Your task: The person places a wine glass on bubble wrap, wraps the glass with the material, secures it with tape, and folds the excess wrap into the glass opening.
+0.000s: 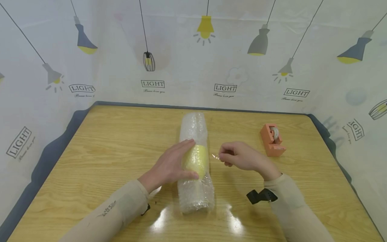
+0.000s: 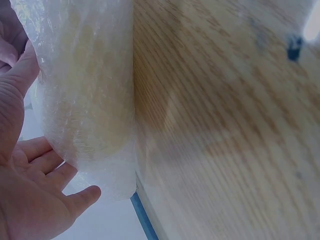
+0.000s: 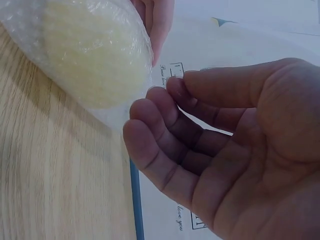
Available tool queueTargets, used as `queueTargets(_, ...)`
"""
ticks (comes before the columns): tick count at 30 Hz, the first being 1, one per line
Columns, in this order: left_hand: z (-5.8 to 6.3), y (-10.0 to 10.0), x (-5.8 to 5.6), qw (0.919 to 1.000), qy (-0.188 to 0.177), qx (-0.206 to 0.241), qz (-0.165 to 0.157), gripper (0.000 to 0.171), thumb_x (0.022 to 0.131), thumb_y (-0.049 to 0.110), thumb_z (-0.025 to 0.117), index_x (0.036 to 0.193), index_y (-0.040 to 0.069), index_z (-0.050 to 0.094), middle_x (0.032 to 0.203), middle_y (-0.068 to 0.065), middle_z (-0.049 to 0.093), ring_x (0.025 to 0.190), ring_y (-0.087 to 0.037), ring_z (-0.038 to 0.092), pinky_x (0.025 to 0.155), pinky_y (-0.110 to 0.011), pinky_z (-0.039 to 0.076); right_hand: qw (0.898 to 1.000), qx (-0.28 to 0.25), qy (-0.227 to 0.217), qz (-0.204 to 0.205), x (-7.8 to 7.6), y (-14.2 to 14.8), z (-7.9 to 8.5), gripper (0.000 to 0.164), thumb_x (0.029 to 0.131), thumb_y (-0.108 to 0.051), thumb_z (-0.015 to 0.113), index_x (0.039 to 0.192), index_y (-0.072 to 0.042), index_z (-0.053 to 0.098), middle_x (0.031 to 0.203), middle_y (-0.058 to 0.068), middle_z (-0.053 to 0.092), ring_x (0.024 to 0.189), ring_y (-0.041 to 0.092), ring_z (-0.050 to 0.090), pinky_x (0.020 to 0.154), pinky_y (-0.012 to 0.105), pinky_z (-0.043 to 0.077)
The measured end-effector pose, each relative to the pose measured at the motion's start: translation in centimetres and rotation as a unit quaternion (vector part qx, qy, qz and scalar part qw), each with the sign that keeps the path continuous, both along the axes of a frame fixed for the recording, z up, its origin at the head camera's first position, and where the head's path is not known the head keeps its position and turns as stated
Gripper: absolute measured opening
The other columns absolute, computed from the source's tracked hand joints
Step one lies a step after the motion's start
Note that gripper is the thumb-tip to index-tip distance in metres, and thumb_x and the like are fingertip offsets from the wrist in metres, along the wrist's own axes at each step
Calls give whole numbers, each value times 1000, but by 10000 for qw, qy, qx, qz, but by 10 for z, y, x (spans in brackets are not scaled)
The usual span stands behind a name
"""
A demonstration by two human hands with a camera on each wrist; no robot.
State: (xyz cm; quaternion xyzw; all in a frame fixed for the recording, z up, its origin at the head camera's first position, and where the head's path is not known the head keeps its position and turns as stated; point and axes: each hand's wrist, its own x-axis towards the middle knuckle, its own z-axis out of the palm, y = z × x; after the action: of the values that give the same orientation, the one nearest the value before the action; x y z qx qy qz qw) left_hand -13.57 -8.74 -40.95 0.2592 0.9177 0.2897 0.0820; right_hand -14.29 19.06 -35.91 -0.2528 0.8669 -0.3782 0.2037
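A long bubble-wrapped package [image 1: 196, 193] lies lengthwise on the wooden table, and a yellow object [image 1: 198, 161] shows through the middle of the clear wrap. My left hand [image 1: 173, 163] holds it from the left side, thumb toward the near end and fingers across the top. In the left wrist view, the fingers [image 2: 47, 160] curve along the wrap's side. Just right of the package, my right hand [image 1: 239, 155] pinches a small piece of clear tape [image 1: 215, 156] between thumb and forefinger. In the right wrist view the other fingers [image 3: 142, 142] curl loosely beside the wrap.
An orange tape dispenser [image 1: 269, 141] with a roll of tape stands at the right, beyond my right hand. The table [image 1: 121, 134] ends at a dark back edge against a wall cloth [image 1: 187, 50] printed with lamps. A black strap [image 1: 261, 196] is on my right wrist.
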Motion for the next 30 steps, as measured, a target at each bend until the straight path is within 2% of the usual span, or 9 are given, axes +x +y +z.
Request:
queueTargets(8, -1, -1, 0, 10000, -27, -11, -10, 113, 75, 54, 88, 163, 13, 29, 169, -6, 27, 155, -28, 29, 125, -51, 23, 9997, 50, -18, 244, -10, -18, 0, 18, 104, -11, 57, 88, -6, 63, 77, 3, 63, 73, 15, 62, 69, 35, 58)
queueTargets(20, 0, -1, 0, 9999, 76, -44, -65, 113, 76, 57, 86, 163, 11, 30, 169, -7, 28, 154, -29, 30, 125, -52, 24, 9956, 421, -15, 842, -28, -47, 11, 19, 102, -10, 59, 83, -7, 64, 70, -2, 57, 64, 9, 54, 61, 26, 48)
queueTargets(30, 3, -1, 1, 10000, 27, -28, -43, 112, 76, 55, 87, 162, 11, 31, 168, -8, 31, 153, -30, 32, 125, -52, 26, 9880, 1069, -259, 1089, -35, -67, 18, 17, 99, -11, 61, 82, -10, 63, 69, -4, 56, 62, 8, 53, 58, 22, 46)
